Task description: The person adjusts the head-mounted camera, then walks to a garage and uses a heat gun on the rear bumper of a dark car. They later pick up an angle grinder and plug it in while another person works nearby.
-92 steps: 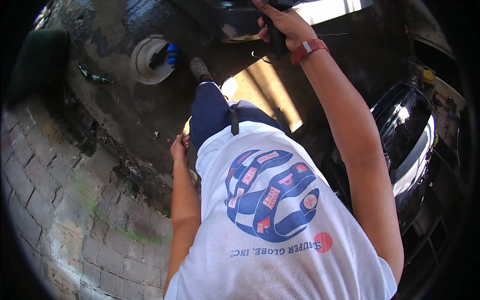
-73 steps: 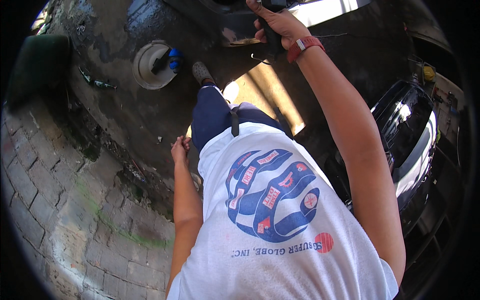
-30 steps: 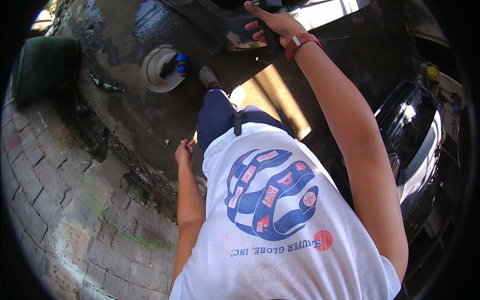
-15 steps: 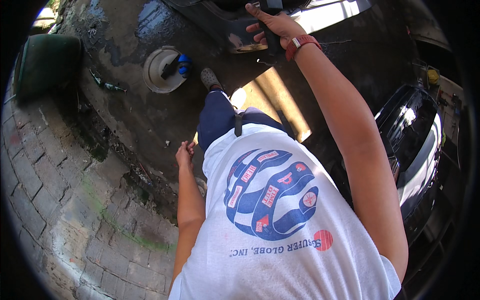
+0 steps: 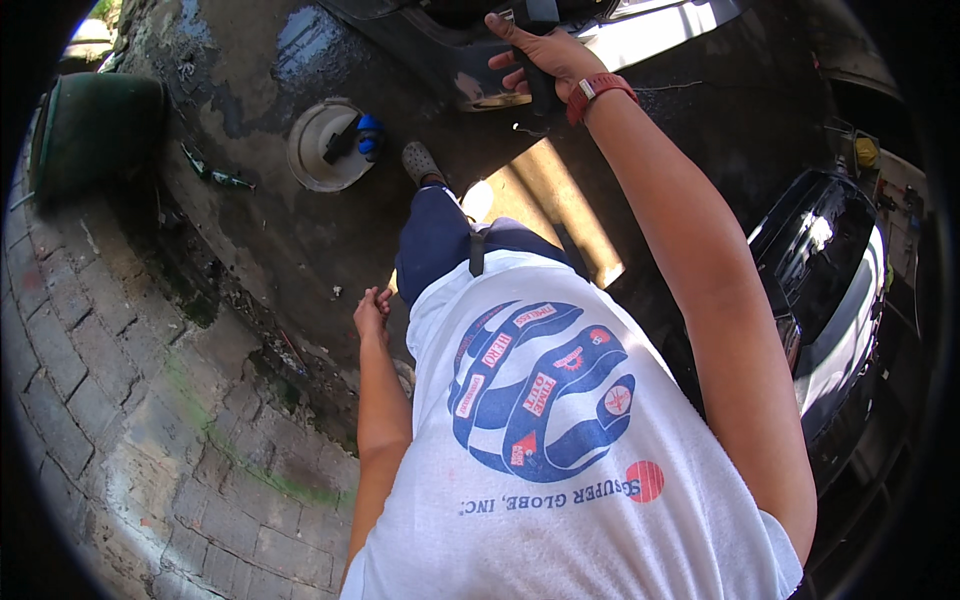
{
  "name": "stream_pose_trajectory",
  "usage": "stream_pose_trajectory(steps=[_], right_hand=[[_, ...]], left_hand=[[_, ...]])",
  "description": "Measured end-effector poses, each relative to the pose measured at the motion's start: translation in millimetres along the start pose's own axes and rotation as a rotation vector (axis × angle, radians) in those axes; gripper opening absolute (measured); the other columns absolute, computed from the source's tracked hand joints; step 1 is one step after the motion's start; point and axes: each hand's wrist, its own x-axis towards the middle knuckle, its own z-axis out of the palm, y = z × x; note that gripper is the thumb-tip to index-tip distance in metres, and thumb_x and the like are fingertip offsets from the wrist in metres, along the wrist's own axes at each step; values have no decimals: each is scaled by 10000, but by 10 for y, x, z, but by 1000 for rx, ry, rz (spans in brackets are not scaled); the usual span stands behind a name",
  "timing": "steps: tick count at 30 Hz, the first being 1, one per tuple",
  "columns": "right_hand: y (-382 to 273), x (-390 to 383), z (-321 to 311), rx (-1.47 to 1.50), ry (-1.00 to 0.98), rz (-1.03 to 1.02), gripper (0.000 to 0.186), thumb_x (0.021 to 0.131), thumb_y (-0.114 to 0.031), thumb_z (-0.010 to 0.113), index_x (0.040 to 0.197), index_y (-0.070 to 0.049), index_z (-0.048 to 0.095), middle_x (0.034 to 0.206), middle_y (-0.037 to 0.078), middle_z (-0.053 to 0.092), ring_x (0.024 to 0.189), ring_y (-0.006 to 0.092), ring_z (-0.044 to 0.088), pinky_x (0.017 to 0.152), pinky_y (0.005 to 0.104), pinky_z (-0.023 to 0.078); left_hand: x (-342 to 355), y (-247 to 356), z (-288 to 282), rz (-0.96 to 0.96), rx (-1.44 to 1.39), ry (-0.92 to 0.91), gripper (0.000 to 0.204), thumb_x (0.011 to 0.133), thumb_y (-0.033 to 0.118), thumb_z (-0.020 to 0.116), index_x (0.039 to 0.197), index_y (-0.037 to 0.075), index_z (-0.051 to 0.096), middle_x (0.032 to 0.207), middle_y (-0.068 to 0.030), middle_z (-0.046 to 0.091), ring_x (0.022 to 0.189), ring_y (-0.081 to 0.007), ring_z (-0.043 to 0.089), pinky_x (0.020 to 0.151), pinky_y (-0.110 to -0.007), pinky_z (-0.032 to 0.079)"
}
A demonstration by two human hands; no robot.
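Observation:
My right hand, with a red watch strap at the wrist, reaches far forward beside a dark car body. Its fingers curl around a long black object, strap-like or handle-like, whose kind I cannot make out; the thumb points outward. At my left side hangs my left hand, fingers loosely bent and partly apart, nothing visible in it. A blue and black tool lies on a round pale container ahead of my clog-shod foot.
A dark green padded-looking object stands at the far left, near grey paving bricks. To the right lies a glossy black and silver car part. Green debris and a sunlit patch mark the dark floor.
My right hand has shifted very slightly left, still around the black object. The left hand hangs almost unchanged.

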Motion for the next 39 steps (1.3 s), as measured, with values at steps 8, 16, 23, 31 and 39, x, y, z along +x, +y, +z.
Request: stream_pose_trajectory(steps=[8, 16, 23, 31, 39], right_hand=[[-33, -31, 0, 15, -41, 8, 849, 725, -721, 831, 1237, -74, 628, 1011, 141, 762, 683, 163, 727, 616, 287, 608], [-33, -1, -1, 33, -19, 28, 844, 721, -715, 835, 1238, -68, 668, 1007, 148, 743, 751, 210, 749, 669, 326, 634], [-48, -14, 4, 43, -26, 42, 845, 724, -708, 839, 1239, -60, 668, 1023, 154, 741, 753, 214, 746, 667, 321, 630], [-59, 14, 18, 47, -39, 34, 831, 728, -703, 841, 1230, -71, 642, 1001, 131, 762, 720, 180, 734, 645, 304, 616], [-51, 21, -1, 76, -38, 57, 789, 740, -672, 853, 1229, -84, 660, 1029, 133, 754, 750, 191, 737, 655, 307, 609]], left_hand=[[-26, -20, 50, 3, -5, 41, 391, 1101, 298, 525, 1324, -16, 598, 1003, -155, 778, 609, -69, 598, 548, -187, 513], [-12, -40, 38, 0, -19, 9, 394, 1096, 317, 543, 1315, -6, 601, 1050, -156, 772, 620, -71, 595, 551, -184, 513], [-30, -27, 33, -6, -33, 32, 378, 1101, 290, 531, 1313, -16, 596, 1005, -166, 776, 609, -71, 595, 548, -189, 515], [-31, 24, 70, 11, -37, 20, 380, 1101, 305, 533, 1309, -5, 602, 1030, -160, 774, 623, -73, 597, 551, -189, 509], [-17, 22, 41, 15, -39, 29, 375, 1097, 303, 538, 1302, -3, 608, 1006, -158, 779, 609, -74, 598, 542, -194, 508]])
